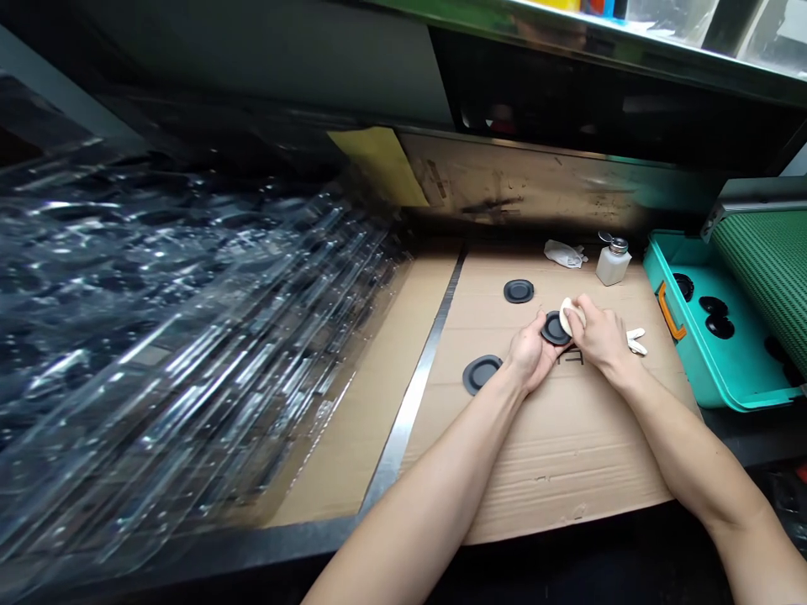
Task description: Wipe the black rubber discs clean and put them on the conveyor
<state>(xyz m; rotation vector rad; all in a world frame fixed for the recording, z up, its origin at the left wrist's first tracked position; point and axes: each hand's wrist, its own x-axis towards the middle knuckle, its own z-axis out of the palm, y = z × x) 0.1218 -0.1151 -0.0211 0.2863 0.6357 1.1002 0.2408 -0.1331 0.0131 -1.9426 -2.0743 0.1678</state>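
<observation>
A black round rubber disc [553, 329] is clasped at its edge by the left hand [531, 353], just above a cardboard sheet [555, 445]. The right hand [598, 336] pinches a white cloth [570, 316] against the disc's face. Two more discs [518, 291] lie flat nearby, below a pump dispenser bottle [613, 264].

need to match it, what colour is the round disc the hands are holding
The disc is black, shown best in the head view.
</observation>
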